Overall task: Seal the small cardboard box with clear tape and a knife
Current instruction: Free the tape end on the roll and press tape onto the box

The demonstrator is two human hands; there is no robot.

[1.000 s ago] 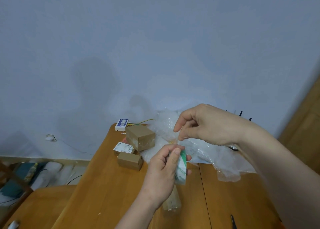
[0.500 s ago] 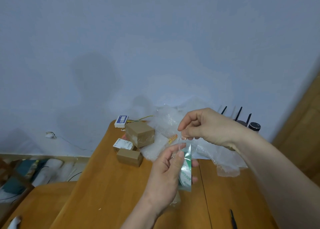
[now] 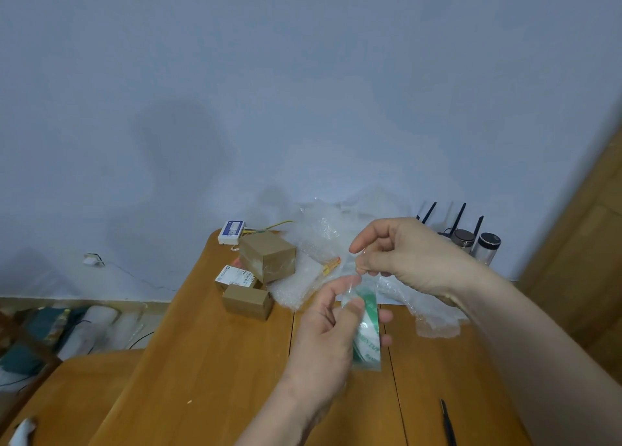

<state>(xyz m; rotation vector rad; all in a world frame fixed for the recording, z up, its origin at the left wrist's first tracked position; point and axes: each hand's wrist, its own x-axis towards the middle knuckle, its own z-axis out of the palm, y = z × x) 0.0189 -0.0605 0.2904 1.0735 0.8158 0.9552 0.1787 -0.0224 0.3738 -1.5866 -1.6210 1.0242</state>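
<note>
Head view, both hands up over the wooden table [image 3: 208, 354]. My left hand [image 3: 331, 331] grips a clear plastic packet with green print [image 3: 367, 331], thumb pressed across its front, fingers wrapped behind; the packet hangs roughly upright, above the table and not touching it. My right hand [image 3: 400, 253] sits just above and to the right, thumb and forefinger pinched together at the packet's top edge; I think there is a thin clear film between them, but the glare makes it hard to be sure. Task boxes are farther back, left of the hands: a larger cardboard box [image 3: 269, 257] with shiny tape on its near face, tilted, and a small cardboard box [image 3: 248, 300] lying flat in front of it, close by. A labelled white carton [image 3: 234, 275] sits between them on the left. Bubble wrap [image 3: 313, 250] is heaped behind the hands, touching the larger box. A dark, slim tool [image 3: 447, 422], possibly the knife, lies on the table at lower right, well apart from both hands. Two dark-capped bottles [image 3: 478, 247] stand by the wall.
</note>
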